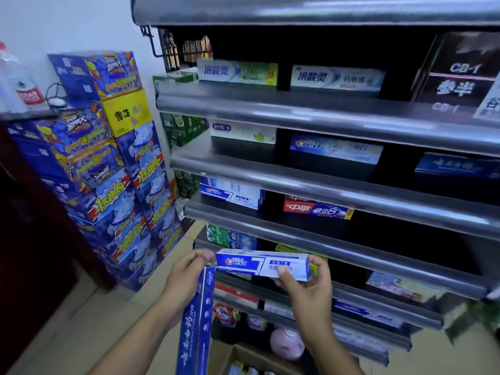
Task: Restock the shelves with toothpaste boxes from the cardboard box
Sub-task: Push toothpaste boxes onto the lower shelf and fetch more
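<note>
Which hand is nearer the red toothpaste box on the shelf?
Right. The right hand, holding the white-and-blue Crest box, is almost directly below the red toothpaste box; the left hand, gripping a dark blue box, is farther down-left.

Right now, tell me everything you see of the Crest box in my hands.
The Crest box is a long cardboard carton, blue and white with a large 7 and Chinese print. It looks closed, held roughly level before a lower shelf. The right hand pinches its right end, thumb on the front; the left hand, also gripping a dark blue box, touches its left end.
</note>
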Demonstrator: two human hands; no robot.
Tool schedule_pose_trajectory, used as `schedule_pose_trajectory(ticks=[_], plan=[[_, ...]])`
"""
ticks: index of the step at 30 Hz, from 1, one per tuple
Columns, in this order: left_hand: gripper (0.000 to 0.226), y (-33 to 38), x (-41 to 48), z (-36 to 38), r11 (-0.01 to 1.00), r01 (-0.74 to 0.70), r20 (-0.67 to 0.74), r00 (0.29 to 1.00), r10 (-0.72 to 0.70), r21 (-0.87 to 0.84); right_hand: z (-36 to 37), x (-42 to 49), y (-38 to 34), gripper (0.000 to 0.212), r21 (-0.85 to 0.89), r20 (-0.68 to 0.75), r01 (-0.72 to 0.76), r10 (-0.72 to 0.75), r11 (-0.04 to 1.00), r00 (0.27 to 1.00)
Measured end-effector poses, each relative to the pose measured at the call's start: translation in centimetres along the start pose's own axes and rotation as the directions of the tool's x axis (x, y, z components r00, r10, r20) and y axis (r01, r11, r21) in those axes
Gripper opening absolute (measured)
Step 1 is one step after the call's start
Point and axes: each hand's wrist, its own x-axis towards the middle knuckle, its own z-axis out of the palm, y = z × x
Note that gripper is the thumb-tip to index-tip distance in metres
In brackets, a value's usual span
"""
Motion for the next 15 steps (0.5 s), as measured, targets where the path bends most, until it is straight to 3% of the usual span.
schedule_pose_trajectory(ticks=[5,9,11,15], plan=[[0.018,3.7,3.3,-2.0,0.989,-0.063,-0.048,0.997,0.057,-0.132,5.4,1.6,-0.5,0.028,-0.069,0.002,0.097,-0.097,0.993,0.995],[0.02,3.9,6.4,-4.5,0.995,0.084,-0.04,0.995,-0.087,-0.062,8.4,3.0,-0.4,0.029,-0.037,0.006,0.105,-0.104,0.994,0.995],[0.015,4.0,8.1,-5.5,0.996,0.092,-0.008,0.996,-0.092,-0.013,9.7,3.8,-0.4,0.032,-0.017,-0.001,0.097,-0.097,0.995,0.995],[0.019,4.8,11.5,-6.7,0.988,0.115,0.052,0.993,-0.111,-0.102,11.7,5.8,-0.6,0.047,0.112,-0.055,0.027,-0.02,0.993,0.998]])
